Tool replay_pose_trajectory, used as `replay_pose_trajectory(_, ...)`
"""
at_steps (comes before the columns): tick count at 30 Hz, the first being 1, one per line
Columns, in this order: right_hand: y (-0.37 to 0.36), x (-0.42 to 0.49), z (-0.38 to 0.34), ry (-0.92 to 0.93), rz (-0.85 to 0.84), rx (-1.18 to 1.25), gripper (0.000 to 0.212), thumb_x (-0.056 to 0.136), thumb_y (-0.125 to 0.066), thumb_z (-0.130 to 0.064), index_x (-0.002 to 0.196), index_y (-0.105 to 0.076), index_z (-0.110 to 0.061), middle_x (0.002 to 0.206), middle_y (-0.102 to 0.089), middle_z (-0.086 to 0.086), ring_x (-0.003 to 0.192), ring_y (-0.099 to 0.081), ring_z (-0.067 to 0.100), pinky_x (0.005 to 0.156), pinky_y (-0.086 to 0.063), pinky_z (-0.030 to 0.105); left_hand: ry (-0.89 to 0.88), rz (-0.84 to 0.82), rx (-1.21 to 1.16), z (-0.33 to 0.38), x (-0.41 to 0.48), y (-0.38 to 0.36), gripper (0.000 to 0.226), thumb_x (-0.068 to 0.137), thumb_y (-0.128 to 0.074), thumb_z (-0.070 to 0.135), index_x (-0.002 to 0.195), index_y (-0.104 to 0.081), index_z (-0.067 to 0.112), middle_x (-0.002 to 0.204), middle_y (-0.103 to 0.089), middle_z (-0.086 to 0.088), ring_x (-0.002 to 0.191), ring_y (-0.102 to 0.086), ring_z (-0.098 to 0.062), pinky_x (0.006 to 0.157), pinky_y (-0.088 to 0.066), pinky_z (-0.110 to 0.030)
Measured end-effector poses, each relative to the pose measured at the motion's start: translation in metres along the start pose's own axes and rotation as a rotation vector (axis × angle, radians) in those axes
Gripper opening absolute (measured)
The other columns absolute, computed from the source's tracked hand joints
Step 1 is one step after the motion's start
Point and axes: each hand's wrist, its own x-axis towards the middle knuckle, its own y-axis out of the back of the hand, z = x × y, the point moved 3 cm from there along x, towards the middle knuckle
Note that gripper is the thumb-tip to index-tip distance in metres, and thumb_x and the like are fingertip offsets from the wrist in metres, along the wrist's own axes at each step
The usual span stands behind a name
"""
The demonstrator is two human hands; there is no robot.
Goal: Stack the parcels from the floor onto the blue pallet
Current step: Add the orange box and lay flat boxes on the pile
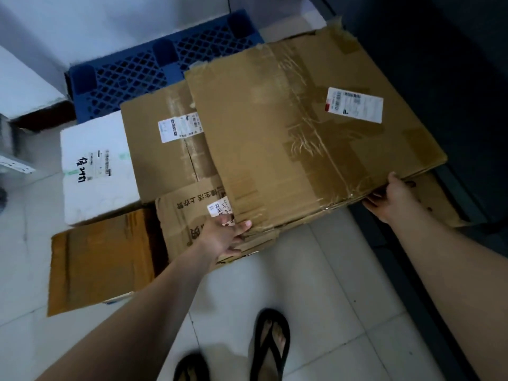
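Note:
A large flat brown cardboard parcel (297,127) with a white label lies tilted in front of me. My left hand (225,237) grips its near left corner, fingers under the edge. At the near right corner my right hand (390,196) holds the edge the same way. The blue lattice pallet (143,70) lies on the floor beyond, its right part hidden by the parcel. Other parcels rest on the floor to the left: a brown box with a label (162,144), a printed carton (187,215) under my left hand, a white foam box (93,166) and an orange-brown box (101,257).
White tiled floor (316,284) runs under my feet in black sandals (270,345). A dark wall or cabinet (439,64) stands on the right. White blocks (24,86) sit at the far left by the pallet.

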Motion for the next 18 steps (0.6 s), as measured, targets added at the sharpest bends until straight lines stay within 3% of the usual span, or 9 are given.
replay_pose_trajectory(3,0.004,0.001,-0.002,0.026,0.019,-0.053,0.055,0.097,-0.037,-0.049,0.137,-0.043,-0.012,0.133,-0.055,0.01,0.111,-0.055,0.024,0.086,-0.046,0.037,0.002,0.025,-0.035,-0.003,0.001,-0.003,0.062,0.076,-0.078,0.018,0.13,-0.05,0.007,0.101,-0.067,-0.006,0.087,-0.066,-0.021,0.067,-0.06,-0.037)
replay_pose_trajectory(6,0.0,-0.003,0.001,-0.028,-0.065,0.029,0.055,0.092,-0.048,-0.051,0.132,-0.046,-0.014,0.125,-0.056,0.01,0.112,-0.055,0.027,0.097,-0.046,0.041,-0.013,0.043,-0.121,-0.007,0.003,-0.004,0.045,0.075,-0.078,0.013,0.114,-0.055,0.013,0.093,-0.067,0.0,0.078,-0.066,-0.014,0.067,-0.057,-0.027)
replay_pose_trajectory(8,-0.006,-0.011,0.005,-0.024,-0.092,0.041,0.049,0.09,-0.056,-0.044,0.127,-0.05,-0.013,0.121,-0.058,0.01,0.111,-0.057,0.028,0.096,-0.048,0.043,-0.007,0.029,-0.203,-0.007,0.002,-0.001,0.032,0.077,-0.076,0.01,0.1,-0.055,0.018,0.088,-0.066,0.004,0.077,-0.065,-0.012,0.065,-0.054,-0.023)
replay_pose_trajectory(12,-0.016,-0.026,0.02,0.047,-0.097,0.059,0.034,0.09,-0.061,-0.03,0.118,-0.057,-0.012,0.125,-0.061,0.011,0.104,-0.061,0.026,0.092,-0.05,0.043,-0.003,0.014,-0.221,-0.011,-0.005,0.025,0.022,0.081,-0.071,0.007,0.084,-0.054,0.02,0.078,-0.061,0.003,0.072,-0.057,-0.013,0.07,-0.05,-0.028)
replay_pose_trajectory(14,-0.024,-0.038,0.036,0.054,-0.131,0.032,0.027,0.091,-0.06,-0.027,0.112,-0.06,-0.01,0.123,-0.063,0.012,0.095,-0.063,0.023,0.087,-0.052,0.041,-0.03,-0.023,-0.195,-0.018,-0.016,0.049,0.018,0.083,-0.069,0.009,0.088,-0.056,0.021,0.085,-0.063,0.0,0.078,-0.058,-0.016,0.071,-0.049,-0.029)
replay_pose_trajectory(18,-0.067,-0.079,0.08,0.042,-0.253,0.038,0.045,0.09,-0.061,-0.017,0.133,-0.051,-0.008,0.106,-0.068,0.01,0.089,-0.066,0.022,0.069,-0.055,0.037,-0.082,-0.023,-0.228,-0.04,-0.041,0.127,0.041,0.078,-0.068,0.021,0.117,-0.055,0.019,0.116,-0.064,-0.007,0.103,-0.065,-0.028,0.074,-0.056,-0.036)
